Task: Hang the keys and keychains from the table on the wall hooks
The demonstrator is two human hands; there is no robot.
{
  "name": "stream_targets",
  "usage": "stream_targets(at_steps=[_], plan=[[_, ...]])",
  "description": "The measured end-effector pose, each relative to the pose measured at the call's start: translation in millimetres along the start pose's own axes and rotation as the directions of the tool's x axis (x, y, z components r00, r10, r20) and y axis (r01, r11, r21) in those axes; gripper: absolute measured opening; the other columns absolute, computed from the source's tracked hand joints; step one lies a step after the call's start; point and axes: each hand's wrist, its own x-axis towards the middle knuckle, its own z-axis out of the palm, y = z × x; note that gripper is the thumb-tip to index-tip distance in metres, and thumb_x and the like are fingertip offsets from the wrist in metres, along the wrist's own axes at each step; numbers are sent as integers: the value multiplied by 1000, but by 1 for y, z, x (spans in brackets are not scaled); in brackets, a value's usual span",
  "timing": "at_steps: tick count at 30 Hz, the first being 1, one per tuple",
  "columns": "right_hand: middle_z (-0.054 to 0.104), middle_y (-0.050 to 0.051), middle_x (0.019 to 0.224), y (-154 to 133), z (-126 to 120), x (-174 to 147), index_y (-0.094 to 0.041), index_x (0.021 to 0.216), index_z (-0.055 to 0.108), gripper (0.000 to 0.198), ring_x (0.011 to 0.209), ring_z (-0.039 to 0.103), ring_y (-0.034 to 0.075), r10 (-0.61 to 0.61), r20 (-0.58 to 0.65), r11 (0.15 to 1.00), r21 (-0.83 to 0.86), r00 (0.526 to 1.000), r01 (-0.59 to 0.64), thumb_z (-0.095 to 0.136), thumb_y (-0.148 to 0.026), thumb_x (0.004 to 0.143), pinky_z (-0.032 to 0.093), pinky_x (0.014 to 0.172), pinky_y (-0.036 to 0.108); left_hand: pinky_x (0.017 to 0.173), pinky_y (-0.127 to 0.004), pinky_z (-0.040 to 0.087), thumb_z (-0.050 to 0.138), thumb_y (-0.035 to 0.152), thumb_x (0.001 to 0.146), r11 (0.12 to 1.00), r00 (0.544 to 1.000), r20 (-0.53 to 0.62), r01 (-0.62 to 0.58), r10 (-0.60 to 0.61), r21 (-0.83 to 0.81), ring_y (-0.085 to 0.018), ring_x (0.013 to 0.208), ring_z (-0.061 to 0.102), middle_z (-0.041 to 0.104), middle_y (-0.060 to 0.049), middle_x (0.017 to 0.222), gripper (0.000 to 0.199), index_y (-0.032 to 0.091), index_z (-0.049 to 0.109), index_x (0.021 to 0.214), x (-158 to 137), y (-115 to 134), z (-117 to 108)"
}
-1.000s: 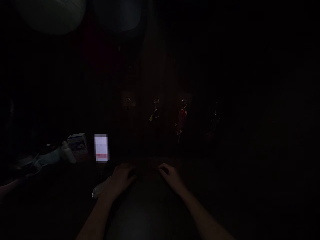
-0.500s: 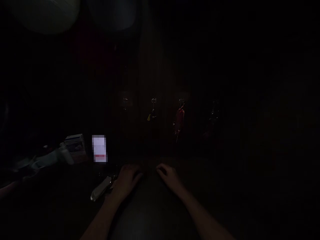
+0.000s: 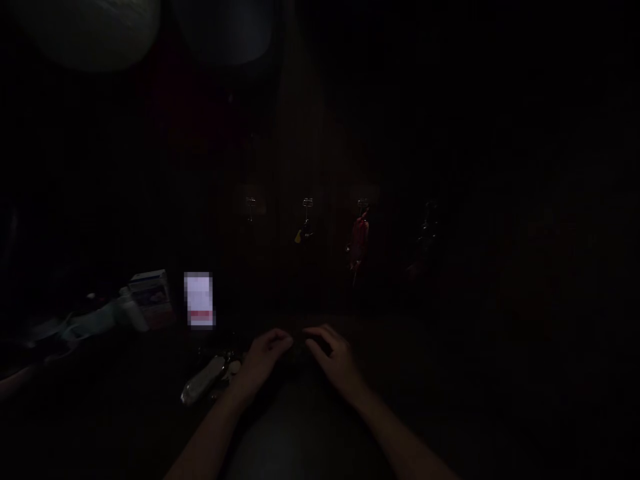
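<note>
The scene is very dark. My left hand point(image 3: 267, 357) has its thumb and fingertips drawn together in a pinch; whatever may be between them is too dark to make out. Facing it, my right hand point(image 3: 337, 357) has its fingers stretched forward, with a gap between thumb and forefinger and nothing visible held. A small dark space separates the two sets of fingertips. To the left of my left hand lies a long, pale, shiny-wrapped item point(image 3: 203, 381), with small objects point(image 3: 233, 370) next to it that I cannot name.
A lit, blurred-out screen point(image 3: 199, 299) stands left of my hands, beside a box point(image 3: 151, 298). Pale, crumpled things point(image 3: 95, 320) lie farther left. Several hooks line the back, one with a yellow tag point(image 3: 299, 236), another with a reddish item point(image 3: 359, 240). Two large rounded shapes loom top left.
My hands have come closer together. My left hand has moved right, its thumb and fingers closing, uncovering more small objects. My right hand's fingers have stretched out to the left.
</note>
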Motion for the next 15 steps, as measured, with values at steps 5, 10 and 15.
stream_targets(at_steps=[5,10,15], plan=[[68,2,80,-3,2,0,-20,81,65,19,78,63,18,126,8,989,79,992,-126,53,-34,79,47,70,26,78,-30,45,56,41,75,994,997,74,-7,15,-108,-21,89,61,69,-5,95,30,19,66,91,-1,-1,0],[63,1,74,-4,2,1,-20,78,61,22,73,59,17,187,-16,977,105,982,-184,53,-40,78,44,67,25,80,-31,45,64,32,69,994,991,137,23,-8,-109,-22,93,61,69,-6,95,38,19,62,105,-5,3,1],[60,1,76,-1,2,2,-20,78,58,23,75,56,17,206,-19,972,122,978,-202,51,-42,79,42,69,26,76,-30,46,65,29,66,998,991,127,-23,29,-52,-20,84,62,69,-5,88,32,16,65,96,-3,1,3]])
